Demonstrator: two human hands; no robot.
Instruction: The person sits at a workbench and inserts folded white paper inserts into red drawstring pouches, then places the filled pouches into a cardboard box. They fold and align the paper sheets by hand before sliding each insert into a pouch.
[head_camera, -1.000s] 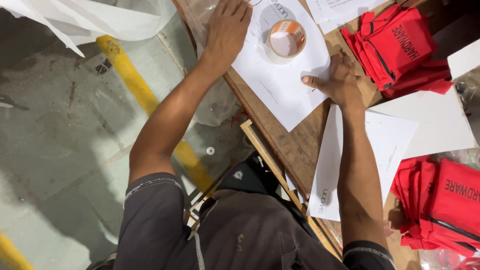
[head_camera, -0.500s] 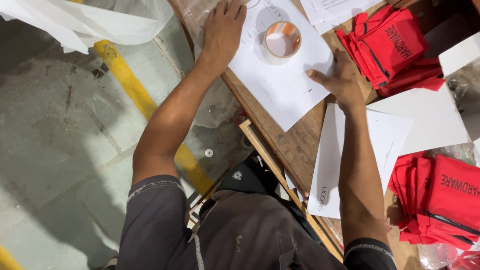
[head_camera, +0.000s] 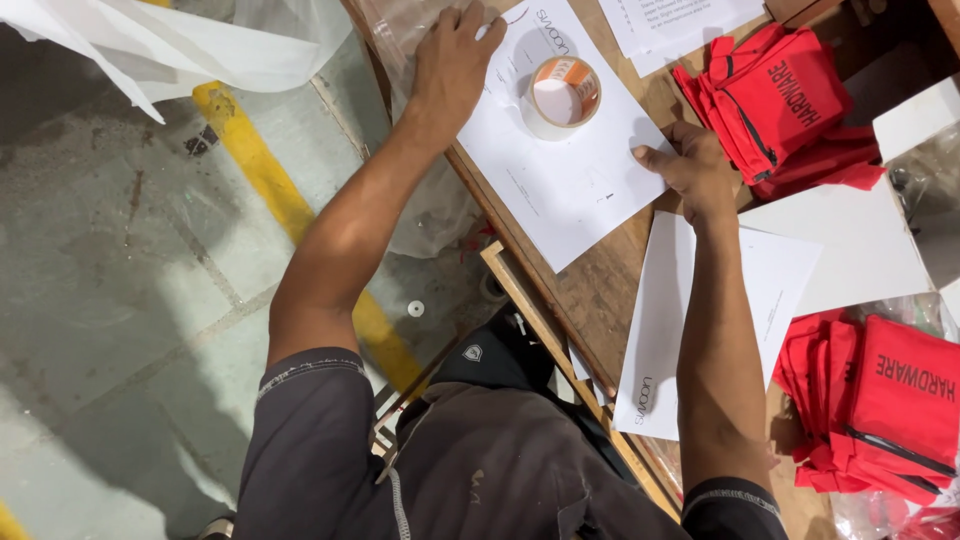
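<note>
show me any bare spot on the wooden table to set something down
Bare wood shows between the white sheet under the tape roll and the lower sheet. Red pouches crowd the far side.

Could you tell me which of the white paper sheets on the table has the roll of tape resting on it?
The sheet held between both hands: the tape roll sits on its upper part. The other sheets carry none.

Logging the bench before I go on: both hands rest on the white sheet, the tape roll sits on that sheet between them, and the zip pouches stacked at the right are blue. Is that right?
One thing is off: the zip pouches are red, not blue, as the head view shows. The rest holds: the left hand and right hand rest on the white sheet, with the tape roll on it between them.
</note>
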